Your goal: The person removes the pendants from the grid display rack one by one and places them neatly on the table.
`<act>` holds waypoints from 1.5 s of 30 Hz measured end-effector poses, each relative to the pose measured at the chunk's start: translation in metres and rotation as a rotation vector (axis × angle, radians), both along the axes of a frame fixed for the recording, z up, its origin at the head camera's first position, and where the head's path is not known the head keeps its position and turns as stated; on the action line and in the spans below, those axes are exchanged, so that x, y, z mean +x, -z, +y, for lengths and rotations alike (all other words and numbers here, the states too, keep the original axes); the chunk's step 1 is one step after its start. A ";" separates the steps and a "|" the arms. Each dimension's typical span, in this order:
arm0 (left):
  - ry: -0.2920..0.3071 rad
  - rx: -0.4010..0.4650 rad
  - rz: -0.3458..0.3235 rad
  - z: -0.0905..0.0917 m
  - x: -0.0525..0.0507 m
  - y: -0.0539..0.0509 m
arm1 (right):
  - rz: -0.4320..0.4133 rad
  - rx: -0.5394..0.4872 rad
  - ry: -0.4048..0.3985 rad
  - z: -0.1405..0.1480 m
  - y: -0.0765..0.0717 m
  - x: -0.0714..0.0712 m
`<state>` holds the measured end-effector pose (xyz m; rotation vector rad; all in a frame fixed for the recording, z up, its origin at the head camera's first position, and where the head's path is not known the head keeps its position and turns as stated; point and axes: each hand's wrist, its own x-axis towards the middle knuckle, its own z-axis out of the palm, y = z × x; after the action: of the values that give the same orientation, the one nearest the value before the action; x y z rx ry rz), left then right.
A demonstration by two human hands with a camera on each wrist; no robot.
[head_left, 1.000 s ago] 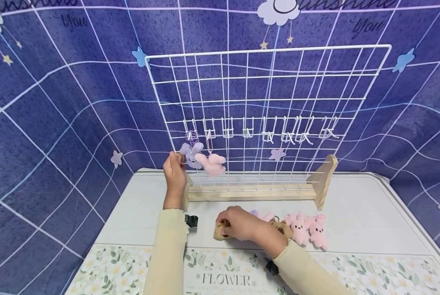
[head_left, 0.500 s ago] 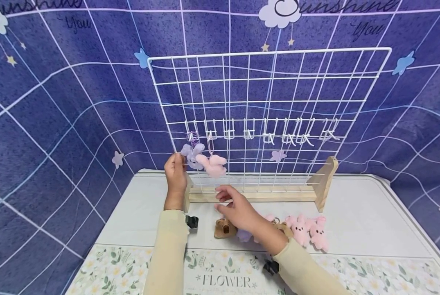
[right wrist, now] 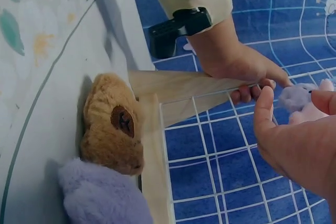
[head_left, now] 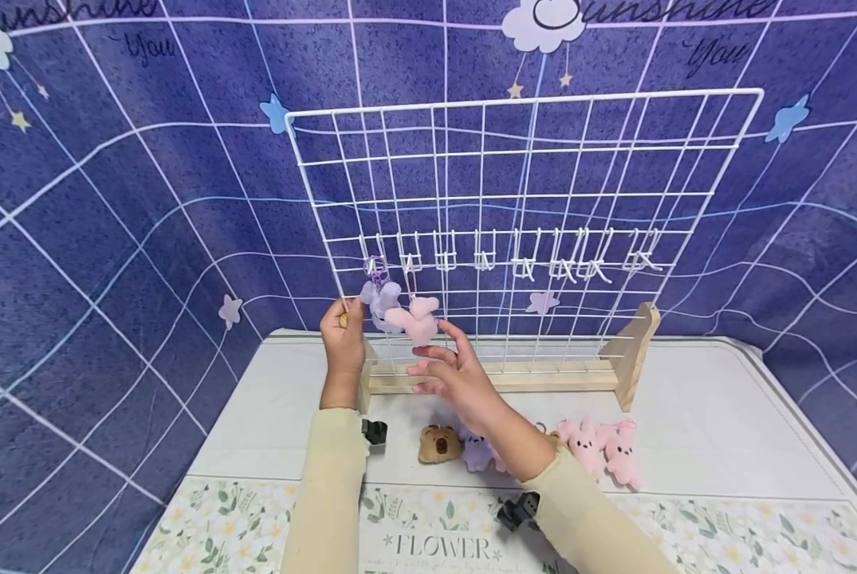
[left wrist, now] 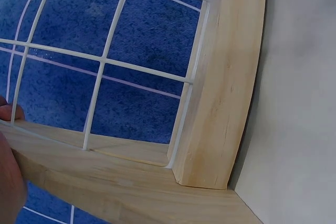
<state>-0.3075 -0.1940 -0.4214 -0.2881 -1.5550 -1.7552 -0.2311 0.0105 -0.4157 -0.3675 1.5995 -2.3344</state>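
The left hand (head_left: 343,339) holds the left side of the white rack (head_left: 485,104), and its grip is curled round the wire edge. The rack stands up in a wooden stand (head_left: 564,377) on the white tabletop (head_left: 277,430).

The right hand (head_left: 464,387) is up in front of the rack. Its grip is spread wide, with gaps between the fingers. The fingertips are right next to the soft pink toy (head_left: 422,323), but I can't tell if they touch it.

The pink toy hangs from the second hook from the left, on a little chain. Just to its left, a soft purple toy (head_left: 381,303) hangs from the first hook. More white hooks (head_left: 523,267) go along the rack to the right.

Below, a row of soft toys lies on the tabletop. A brown bear (head_left: 438,445) is at the left end, and a purple bunny (head_left: 477,454) lies against it. The right arm covers part of the row. At the right end are two pink bunnies (head_left: 585,450), side by side.

Each wrist has a small black box (head_left: 374,431) by its pale sleeve (head_left: 331,486). A flowery mat (head_left: 428,514) lies nearest the person, and a blue-purple cloth (head_left: 163,367) is behind everything.
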 end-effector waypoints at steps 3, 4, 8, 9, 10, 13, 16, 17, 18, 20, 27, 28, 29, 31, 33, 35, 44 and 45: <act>0.012 0.010 0.022 -0.003 -0.009 0.007 | 0.011 -0.007 -0.028 -0.001 0.000 -0.002; 0.019 0.013 0.027 -0.004 -0.012 0.009 | 0.014 -0.009 -0.041 -0.001 0.000 -0.002; 0.048 0.010 0.058 -0.008 -0.019 0.015 | 0.028 -0.008 -0.088 -0.002 -0.001 -0.002; 0.053 0.006 0.066 -0.008 -0.020 0.015 | 0.030 -0.010 -0.095 -0.002 -0.001 -0.001; 0.058 0.003 0.072 -0.009 -0.021 0.016 | 0.032 -0.012 -0.099 -0.003 -0.002 -0.001; 0.062 -0.006 0.086 -0.010 -0.021 0.017 | 0.044 -0.009 -0.105 -0.004 -0.004 0.000; 0.063 -0.006 0.080 -0.011 -0.021 0.018 | 0.058 0.006 -0.101 -0.006 -0.006 0.001; 0.066 -0.004 0.076 -0.011 -0.021 0.019 | 0.061 0.011 -0.100 -0.007 -0.006 0.001; 0.070 -0.002 0.072 -0.010 -0.020 0.019 | 0.062 0.015 -0.099 -0.007 -0.006 0.001; 0.077 0.007 0.066 -0.010 -0.019 0.018 | 0.065 0.019 -0.097 -0.008 -0.006 0.001; 0.083 0.011 0.074 -0.004 -0.001 0.003 | 0.094 -0.020 -0.133 -0.011 -0.008 0.003; 0.085 0.011 0.071 -0.003 0.001 0.002 | 0.099 -0.023 -0.140 -0.011 -0.008 0.004; 0.089 0.016 0.068 -0.003 0.001 0.002 | 0.098 -0.026 -0.145 -0.011 -0.008 0.004; 0.083 0.012 0.064 -0.002 0.002 0.002 | 0.095 -0.025 -0.149 -0.010 -0.009 0.006; 0.060 -0.002 0.063 -0.001 0.002 0.002 | 0.086 -0.023 -0.150 -0.010 -0.009 0.008; 0.031 -0.016 0.062 -0.001 0.001 0.002 | 0.072 -0.023 -0.145 -0.009 -0.010 0.010; -0.012 -0.007 -0.007 0.003 0.005 -0.003 | 0.090 -0.033 -0.133 -0.001 -0.019 0.020; -0.013 -0.004 -0.018 0.003 0.006 -0.004 | 0.093 -0.039 -0.137 0.001 -0.019 0.021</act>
<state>-0.3018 -0.1913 -0.4176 -0.2642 -1.5699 -1.7487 -0.2105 0.0110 -0.3963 -0.5830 1.5194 -2.2774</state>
